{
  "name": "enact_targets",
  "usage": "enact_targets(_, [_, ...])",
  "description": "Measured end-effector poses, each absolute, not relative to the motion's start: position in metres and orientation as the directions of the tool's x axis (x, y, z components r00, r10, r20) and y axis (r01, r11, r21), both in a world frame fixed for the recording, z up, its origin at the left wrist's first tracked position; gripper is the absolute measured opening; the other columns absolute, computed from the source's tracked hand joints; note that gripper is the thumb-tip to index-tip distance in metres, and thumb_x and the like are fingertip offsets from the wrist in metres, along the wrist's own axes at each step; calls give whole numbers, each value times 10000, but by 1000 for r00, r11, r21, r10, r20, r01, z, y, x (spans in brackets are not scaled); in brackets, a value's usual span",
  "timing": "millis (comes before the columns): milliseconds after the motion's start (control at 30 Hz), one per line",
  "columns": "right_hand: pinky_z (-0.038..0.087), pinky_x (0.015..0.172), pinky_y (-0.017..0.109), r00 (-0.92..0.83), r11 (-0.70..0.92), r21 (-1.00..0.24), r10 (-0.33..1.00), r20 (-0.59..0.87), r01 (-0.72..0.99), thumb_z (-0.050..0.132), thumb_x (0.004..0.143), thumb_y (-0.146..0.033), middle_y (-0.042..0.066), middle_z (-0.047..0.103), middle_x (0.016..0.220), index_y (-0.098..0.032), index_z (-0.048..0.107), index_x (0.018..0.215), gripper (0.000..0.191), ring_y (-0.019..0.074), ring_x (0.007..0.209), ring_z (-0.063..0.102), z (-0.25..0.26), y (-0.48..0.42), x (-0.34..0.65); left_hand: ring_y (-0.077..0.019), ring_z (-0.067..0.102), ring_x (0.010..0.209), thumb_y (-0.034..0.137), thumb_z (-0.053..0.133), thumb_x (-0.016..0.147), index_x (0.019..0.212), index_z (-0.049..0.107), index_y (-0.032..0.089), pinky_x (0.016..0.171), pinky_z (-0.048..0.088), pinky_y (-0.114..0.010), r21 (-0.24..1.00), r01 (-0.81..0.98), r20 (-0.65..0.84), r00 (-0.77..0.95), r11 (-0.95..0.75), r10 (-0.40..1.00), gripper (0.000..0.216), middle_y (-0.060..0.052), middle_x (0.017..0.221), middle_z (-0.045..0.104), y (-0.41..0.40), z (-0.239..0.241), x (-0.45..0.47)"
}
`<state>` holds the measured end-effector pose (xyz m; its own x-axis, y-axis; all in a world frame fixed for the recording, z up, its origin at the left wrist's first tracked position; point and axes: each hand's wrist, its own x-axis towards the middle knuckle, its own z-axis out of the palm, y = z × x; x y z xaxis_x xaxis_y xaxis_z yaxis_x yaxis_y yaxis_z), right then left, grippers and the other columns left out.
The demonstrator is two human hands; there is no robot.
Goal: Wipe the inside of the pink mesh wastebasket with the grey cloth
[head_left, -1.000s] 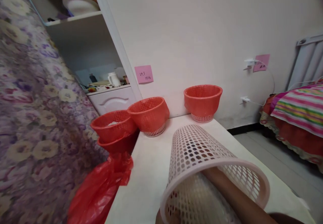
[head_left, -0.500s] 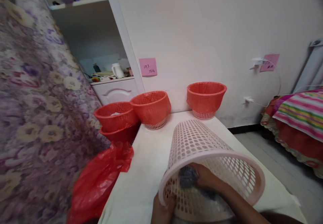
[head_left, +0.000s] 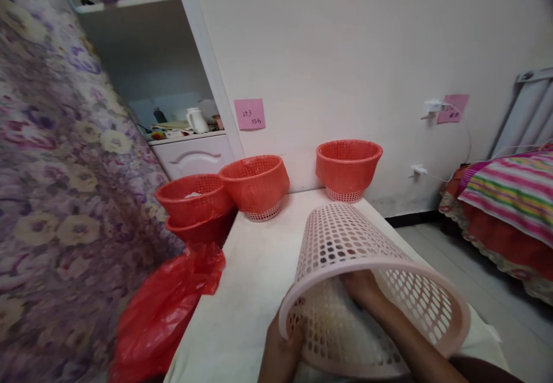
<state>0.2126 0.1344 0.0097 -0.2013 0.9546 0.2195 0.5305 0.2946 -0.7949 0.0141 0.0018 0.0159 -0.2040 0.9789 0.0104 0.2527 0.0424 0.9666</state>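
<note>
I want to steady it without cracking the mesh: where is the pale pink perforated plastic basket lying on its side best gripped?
Grip the pale pink perforated plastic basket at its thick solid rim, from the near open end; it probably resists squeezing better than the holed wall.

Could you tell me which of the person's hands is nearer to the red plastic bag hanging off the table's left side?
Left. The left hand grips the pink basket's near rim, on the side toward the red plastic bag. The right hand reaches inside the basket, farther from the bag.
</note>
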Motion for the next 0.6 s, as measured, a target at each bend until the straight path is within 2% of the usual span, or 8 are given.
enact_targets(67, [223,1136,563,-118,253,-787,967,226,562,415,887,-287,153,495,1413,-178,548,1285,434,351,1381,332,1,149,208,-293,615,1151,476,558,829,1249,542,102,985,496,-398,972,228,-7,-197,53,980,562,-152,1254,659,-1,10,18])
enact_targets(100, [220,1144,552,-119,250,-786,968,223,566,402,907,-324,158,492,1414,-175,550,1284,431,348,1382,333,-3,154,204,-296,614,1150,477,556,831,1250,540,101,983,498,-405,974,224,0,-192,43,981,563,-159,1245,662,-2,8,18])
enact_targets(267, [358,1086,511,-232,273,-791,958,171,547,382,926,-311,123,580,1332,-229,578,1254,391,304,1294,473,-12,163,185,-301,642,1092,497,534,843,1200,587,125,951,515,-417,973,228,13,-181,29,983,518,-173,1205,677,-2,-8,13])
enact_targets(467, [386,1051,471,-395,312,-795,913,99,521,546,806,-251,110,642,1253,-226,645,1160,369,315,1230,524,1,146,188,-302,624,1129,458,576,811,1219,591,106,973,498,-405,974,224,26,-287,41,958,539,-155,1177,695,0,-20,10])
enact_targets(533, [457,967,430,-487,334,-803,871,62,494,632,710,-220,97,699,1137,-208,684,1066,360,319,1124,591,8,133,195,-292,631,1126,438,583,812,1189,617,113,963,505,-384,976,213,15,-269,45,963,499,-134,1168,709,0,-12,12])
enact_targets(600, [507,857,356,-619,375,-822,785,36,429,665,640,-186,54,734,1005,-199,703,964,326,281,979,648,14,118,201,-279,619,1153,417,579,820,1176,631,119,986,491,-365,975,221,36,-241,18,970,467,-122,1222,691,0,-3,14])
